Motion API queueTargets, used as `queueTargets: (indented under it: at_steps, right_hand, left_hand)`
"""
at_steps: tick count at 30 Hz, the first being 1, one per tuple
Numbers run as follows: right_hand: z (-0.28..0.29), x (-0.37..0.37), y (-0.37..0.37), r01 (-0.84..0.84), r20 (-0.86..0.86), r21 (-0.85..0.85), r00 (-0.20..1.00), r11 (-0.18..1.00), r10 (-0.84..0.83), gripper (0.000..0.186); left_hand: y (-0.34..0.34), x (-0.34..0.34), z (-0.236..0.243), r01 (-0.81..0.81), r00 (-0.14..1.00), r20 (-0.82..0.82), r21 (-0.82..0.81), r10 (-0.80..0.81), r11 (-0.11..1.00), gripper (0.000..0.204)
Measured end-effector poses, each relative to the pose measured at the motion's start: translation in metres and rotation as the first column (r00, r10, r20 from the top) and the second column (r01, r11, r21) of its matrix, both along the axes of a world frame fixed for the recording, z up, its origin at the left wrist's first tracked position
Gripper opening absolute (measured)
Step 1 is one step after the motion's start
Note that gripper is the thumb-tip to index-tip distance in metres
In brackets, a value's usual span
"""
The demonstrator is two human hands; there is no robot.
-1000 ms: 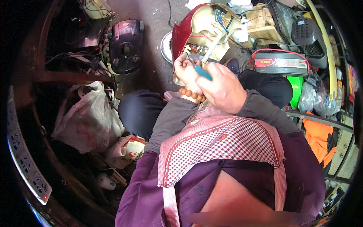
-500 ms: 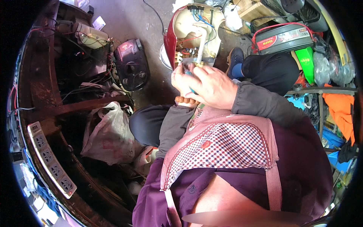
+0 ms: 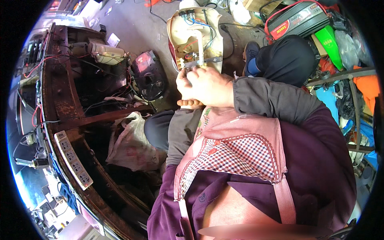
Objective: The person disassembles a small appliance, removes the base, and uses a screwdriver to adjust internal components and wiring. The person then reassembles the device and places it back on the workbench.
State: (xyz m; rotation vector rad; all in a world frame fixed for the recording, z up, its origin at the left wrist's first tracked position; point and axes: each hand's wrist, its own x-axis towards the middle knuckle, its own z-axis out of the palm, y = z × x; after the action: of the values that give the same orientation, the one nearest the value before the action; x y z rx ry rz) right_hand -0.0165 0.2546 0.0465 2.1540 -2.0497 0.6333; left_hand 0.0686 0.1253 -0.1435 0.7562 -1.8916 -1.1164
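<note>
In front of me stands an opened appliance housing (image 3: 216, 40), cream inside and dark red outside. Blue and red wires, a white tube (image 3: 201, 50) and small parts show within it. A grey metal strip (image 3: 214, 60) crosses its near edge. My right hand (image 3: 211, 85) is closed at that edge, its fingers curled and lying over my left hand. Partly covered, my left hand (image 3: 183, 85) is also closed, fingertips by the cream terminal block (image 3: 181, 63) at the housing's left corner. What either hand grips is hidden behind the fingers.
A black and reddish plastic shell (image 3: 148, 76) lies on the floor at the left. Beside it is a rusty metal frame (image 3: 72, 116) with loose wires and a white power strip (image 3: 73, 160). A grey inverter box (image 3: 298, 22) and plastic bags stand at the right.
The view has shifted, and the housing appears farther left and more upright. My right hand has rolled over; the teal tool handle seen between my hands before is now hidden.
</note>
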Motion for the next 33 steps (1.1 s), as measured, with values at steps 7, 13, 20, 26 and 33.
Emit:
queueTargets:
  at_steps: [7,13,20,26,33]
  right_hand:
    - [-0.006,0.019,0.01,0.261,-0.162,0.081,0.956,0.962,-0.246,0.041]
    - [-0.014,0.003,0.01,-0.021,-0.124,-0.242,0.992,0.97,-0.009,0.047]
    - [-0.023,0.009,0.015,0.15,-0.128,-0.101,0.978,0.983,-0.163,0.032]
    - [-0.02,0.011,0.012,0.236,-0.02,-0.035,0.971,0.971,-0.237,0.036]
    - [-0.006,0.004,0.014,0.036,-0.218,-0.206,0.973,0.978,-0.082,0.049]
  left_hand:
    - [-0.015,0.008,0.005,0.182,0.983,-0.055,0.153,-0.176,0.971,0.049]
    - [-0.025,0.019,0.004,0.371,0.926,-0.217,0.362,-0.31,0.855,0.05]
    - [-0.039,0.022,0.003,0.608,0.789,-0.451,0.477,-0.417,0.635,0.052]
    - [-0.023,0.018,0.013,0.605,0.783,-0.486,0.449,-0.389,0.657,0.047]
    - [0.051,-0.026,0.048,0.08,0.745,-0.655,0.278,0.128,0.957,0.054]
